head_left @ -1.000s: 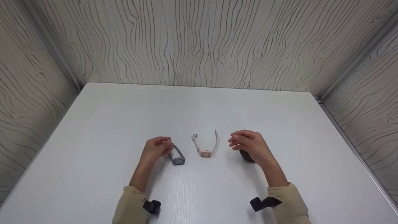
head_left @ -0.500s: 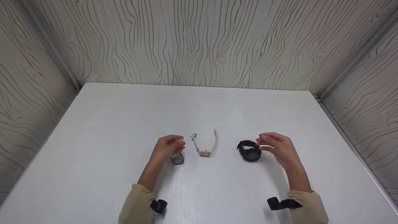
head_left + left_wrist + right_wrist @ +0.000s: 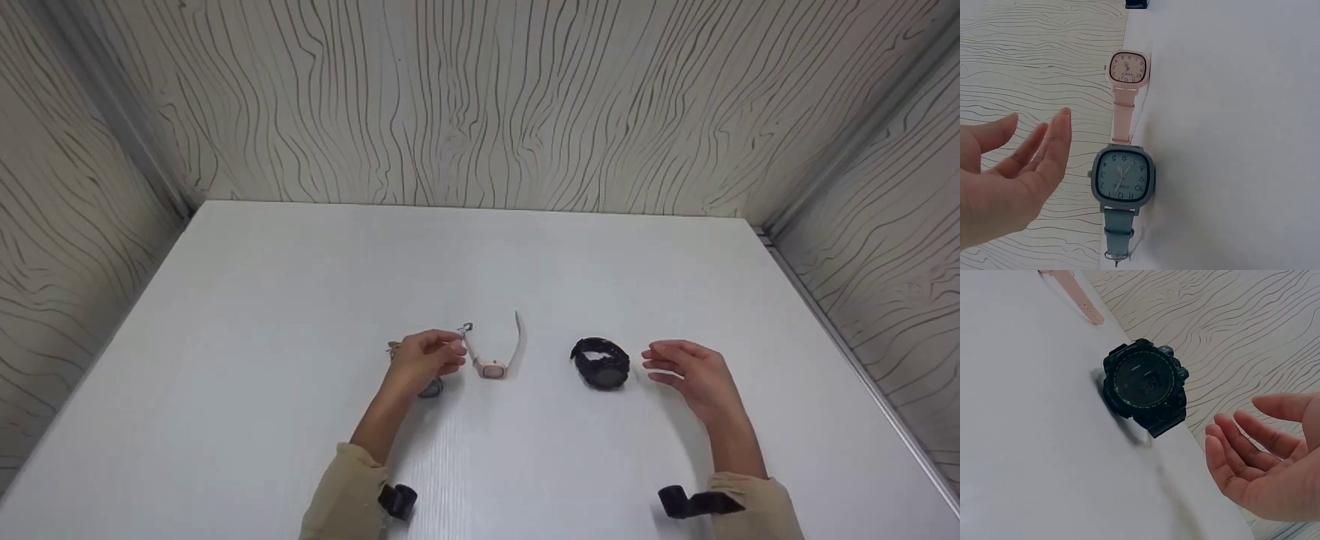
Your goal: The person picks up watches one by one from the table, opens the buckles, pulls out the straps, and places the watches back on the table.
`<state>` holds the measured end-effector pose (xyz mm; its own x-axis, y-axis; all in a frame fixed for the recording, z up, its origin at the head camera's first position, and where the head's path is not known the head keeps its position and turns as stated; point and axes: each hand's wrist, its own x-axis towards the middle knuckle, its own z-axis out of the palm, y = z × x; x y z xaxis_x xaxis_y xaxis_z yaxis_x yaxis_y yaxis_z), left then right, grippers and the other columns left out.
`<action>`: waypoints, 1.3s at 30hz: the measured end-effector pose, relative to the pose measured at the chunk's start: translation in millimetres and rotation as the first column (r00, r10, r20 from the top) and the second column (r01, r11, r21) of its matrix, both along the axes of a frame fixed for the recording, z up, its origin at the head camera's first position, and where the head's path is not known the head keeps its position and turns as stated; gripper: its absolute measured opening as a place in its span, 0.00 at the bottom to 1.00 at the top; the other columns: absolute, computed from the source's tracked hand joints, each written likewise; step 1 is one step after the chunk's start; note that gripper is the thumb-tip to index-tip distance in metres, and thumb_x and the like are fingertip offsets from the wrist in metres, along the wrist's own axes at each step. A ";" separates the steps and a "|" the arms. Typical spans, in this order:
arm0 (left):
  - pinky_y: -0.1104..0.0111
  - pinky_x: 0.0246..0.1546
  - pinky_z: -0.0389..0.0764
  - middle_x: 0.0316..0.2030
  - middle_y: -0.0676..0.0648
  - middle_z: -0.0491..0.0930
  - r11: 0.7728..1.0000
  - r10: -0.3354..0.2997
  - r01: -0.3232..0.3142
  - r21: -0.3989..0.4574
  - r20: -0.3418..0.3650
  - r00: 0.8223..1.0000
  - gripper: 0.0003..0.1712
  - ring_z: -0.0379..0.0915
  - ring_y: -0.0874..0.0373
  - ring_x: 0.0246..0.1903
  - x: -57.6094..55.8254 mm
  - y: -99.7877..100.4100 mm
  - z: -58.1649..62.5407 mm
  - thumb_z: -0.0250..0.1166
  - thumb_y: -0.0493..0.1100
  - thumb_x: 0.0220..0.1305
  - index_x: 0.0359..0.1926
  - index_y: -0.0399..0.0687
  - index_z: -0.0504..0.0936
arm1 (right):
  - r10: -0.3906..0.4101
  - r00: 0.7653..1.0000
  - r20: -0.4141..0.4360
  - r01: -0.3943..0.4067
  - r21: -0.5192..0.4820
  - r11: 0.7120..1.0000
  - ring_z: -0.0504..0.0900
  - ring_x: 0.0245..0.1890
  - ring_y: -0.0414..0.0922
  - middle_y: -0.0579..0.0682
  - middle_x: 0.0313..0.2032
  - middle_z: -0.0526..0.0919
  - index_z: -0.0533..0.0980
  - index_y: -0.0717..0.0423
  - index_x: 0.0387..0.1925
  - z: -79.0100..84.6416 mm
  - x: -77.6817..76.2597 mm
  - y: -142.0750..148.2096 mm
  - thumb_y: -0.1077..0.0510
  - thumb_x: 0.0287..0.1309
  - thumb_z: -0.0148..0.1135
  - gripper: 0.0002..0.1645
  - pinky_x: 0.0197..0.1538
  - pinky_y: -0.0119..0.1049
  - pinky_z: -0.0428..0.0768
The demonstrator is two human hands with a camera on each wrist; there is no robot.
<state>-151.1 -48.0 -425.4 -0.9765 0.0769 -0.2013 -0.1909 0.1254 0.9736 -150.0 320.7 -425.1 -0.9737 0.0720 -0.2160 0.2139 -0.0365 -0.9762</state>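
My left hand hovers over the blue-grey wristwatch and hides most of it in the head view. Its loosely bent fingers hold nothing. In the left wrist view that square-faced watch lies beside the hand, dial showing, with the pink wristwatch beyond it. Seen from the head, the pink watch has its strap spread open, close to the left fingertips. A black digital wristwatch with its strap looped stands left of my right hand. Relaxed and holding nothing, the right hand is apart from it.
All three watches rest on a white table. Wood-patterned panels rise behind it and at both sides. Black camera straps are worn at both sleeves. A small tan bit shows behind the left hand; I cannot tell what it is.
My left hand has moved right, from the blue-grey watch's strap toward the pink watch. My right hand has drawn away to the right, uncovering the black watch. The watches stay in place.
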 end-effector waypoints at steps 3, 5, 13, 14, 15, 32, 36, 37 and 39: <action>0.68 0.40 0.78 0.34 0.44 0.80 1.000 -0.009 0.009 0.000 0.006 1.000 0.14 0.78 0.56 0.36 0.2 5.6 -0.5 0.57 0.37 0.63 0.48 0.33 0.76 | 0.000 0.999 0.033 0.000 -0.017 1.000 0.82 0.36 0.45 0.50 0.32 0.83 0.79 0.63 0.37 -6.8 0.1 1.9 0.61 0.59 0.58 0.09 0.42 0.37 0.79; 0.68 0.40 0.78 0.34 0.43 0.80 1.000 -0.023 0.023 0.004 0.001 1.000 0.14 0.78 0.55 0.36 0.5 9.7 -0.2 0.57 0.36 0.63 0.48 0.33 0.76 | 0.008 0.999 0.050 -0.007 -0.035 0.999 0.82 0.35 0.45 0.51 0.32 0.83 0.79 0.62 0.36 -11.5 -0.1 2.7 0.61 0.59 0.58 0.08 0.41 0.37 0.79; 0.67 0.40 0.79 0.35 0.40 0.80 0.991 -0.086 0.089 0.104 -0.031 0.996 0.14 0.79 0.51 0.37 0.4 32.8 1.3 0.55 0.32 0.63 0.48 0.27 0.74 | 0.027 0.996 0.083 -0.017 -0.118 0.993 0.82 0.35 0.47 0.54 0.32 0.83 0.78 0.64 0.35 -24.6 -1.8 2.9 0.64 0.60 0.56 0.07 0.42 0.39 0.79; 0.66 0.40 0.79 0.34 0.40 0.80 0.989 -0.091 0.094 0.115 -0.034 0.995 0.14 0.79 0.50 0.36 0.3 36.1 0.9 0.55 0.32 0.63 0.47 0.26 0.74 | 0.027 0.996 0.086 -0.016 -0.122 0.992 0.82 0.35 0.47 0.54 0.32 0.83 0.78 0.63 0.35 -25.5 -1.9 2.7 0.64 0.60 0.56 0.07 0.42 0.40 0.79; 0.66 0.39 0.79 0.34 0.41 0.80 0.988 -0.094 0.098 0.119 -0.035 0.995 0.14 0.79 0.51 0.36 0.2 39.5 0.3 0.55 0.32 0.63 0.47 0.26 0.74 | 0.026 0.996 0.088 -0.015 -0.126 0.992 0.82 0.34 0.47 0.55 0.31 0.83 0.78 0.63 0.34 -26.3 -2.0 2.4 0.64 0.60 0.55 0.06 0.43 0.40 0.79; 0.68 0.40 0.78 0.33 0.45 0.80 0.980 -0.147 0.134 0.148 0.085 0.985 0.13 0.78 0.58 0.35 -8.2 83.3 -21.7 0.56 0.39 0.64 0.46 0.35 0.76 | 0.043 0.996 0.084 -0.030 -0.153 0.988 0.83 0.35 0.49 0.56 0.32 0.83 0.77 0.62 0.34 -29.0 -1.8 0.7 0.65 0.63 0.50 0.09 0.45 0.41 0.78; 0.67 0.40 0.78 0.34 0.45 0.81 0.978 -0.153 0.138 0.157 0.092 0.984 0.14 0.79 0.57 0.35 -10.0 90.7 -27.4 0.56 0.40 0.65 0.47 0.34 0.76 | 0.042 0.996 0.081 -0.029 -0.156 0.987 0.83 0.35 0.49 0.57 0.32 0.83 0.77 0.62 0.34 -29.2 -1.7 0.4 0.65 0.62 0.51 0.08 0.44 0.41 0.79; 0.66 0.41 0.78 0.34 0.44 0.81 0.977 -0.152 0.135 0.166 0.093 0.984 0.14 0.79 0.56 0.36 -10.4 92.5 -28.1 0.56 0.40 0.65 0.47 0.34 0.76 | 0.042 0.996 0.083 -0.029 -0.154 0.988 0.83 0.35 0.49 0.57 0.32 0.83 0.77 0.62 0.34 -29.4 -2.0 0.5 0.65 0.62 0.51 0.08 0.44 0.41 0.79; 0.65 0.41 0.78 0.35 0.43 0.81 0.974 -0.153 0.134 0.185 0.091 0.984 0.14 0.79 0.55 0.37 -10.5 96.3 -29.4 0.56 0.39 0.65 0.47 0.33 0.76 | 0.047 0.996 0.081 -0.034 -0.155 0.987 0.83 0.35 0.49 0.57 0.32 0.83 0.77 0.63 0.34 -29.6 -2.2 0.4 0.65 0.63 0.51 0.08 0.44 0.41 0.79</action>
<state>-161.6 48.3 -454.8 -0.9273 0.2581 -0.2712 -0.2844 -0.0144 0.9586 -152.3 321.1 -454.7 -0.9531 -0.0074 -0.3025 0.2991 -0.1741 -0.9382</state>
